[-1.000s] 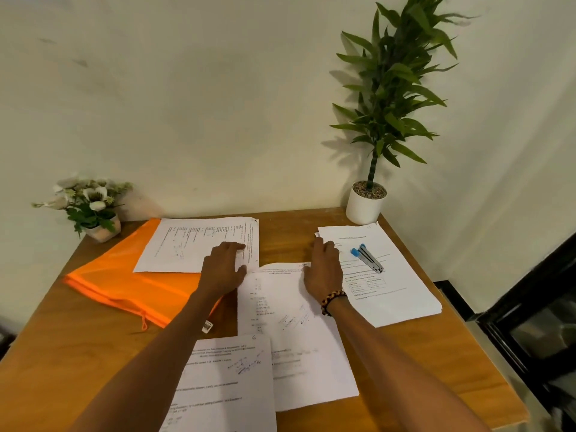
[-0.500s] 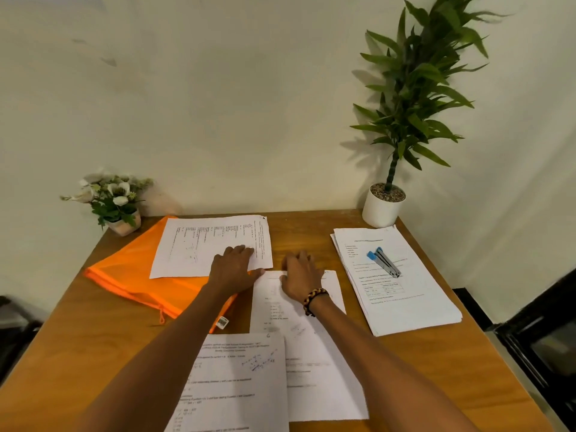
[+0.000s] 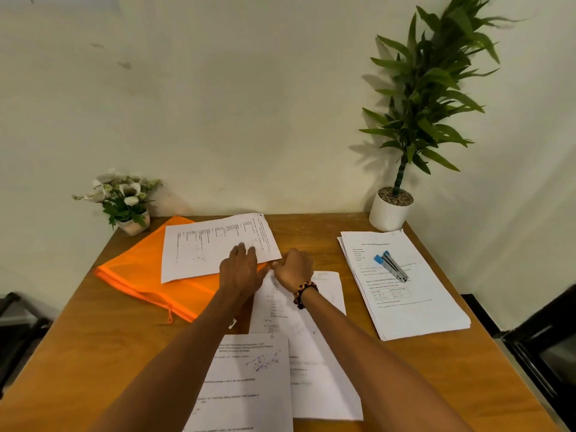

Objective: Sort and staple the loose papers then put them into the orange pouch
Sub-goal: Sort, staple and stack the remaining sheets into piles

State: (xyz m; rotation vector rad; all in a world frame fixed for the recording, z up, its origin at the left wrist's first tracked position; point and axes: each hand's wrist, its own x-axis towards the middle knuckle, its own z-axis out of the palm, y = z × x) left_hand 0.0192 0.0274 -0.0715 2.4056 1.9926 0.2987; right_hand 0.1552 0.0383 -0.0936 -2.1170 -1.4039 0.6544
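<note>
So the orange pouch (image 3: 146,277) is lying flat on the wooden table (image 3: 103,347), zipper edge toward the person. One printed sheet (image 3: 215,247) lies partly on top of the pouch, hanging off its right side. The left hand (image 3: 241,269) is flat on that sheet's near corner, fingers straight and a bit spread. The right hand (image 3: 294,266) is just right of the pouch, touching the left hand; its fingers curl down at the top edge of a second sheet (image 3: 299,322), but I honestly can't tell if it's pinching it. Another sheet (image 3: 249,381) overlaps that one, nearer the person. Well right of the pouch sits a paper stack (image 3: 411,294) with a blue stapler (image 3: 390,265) on top.
</note>
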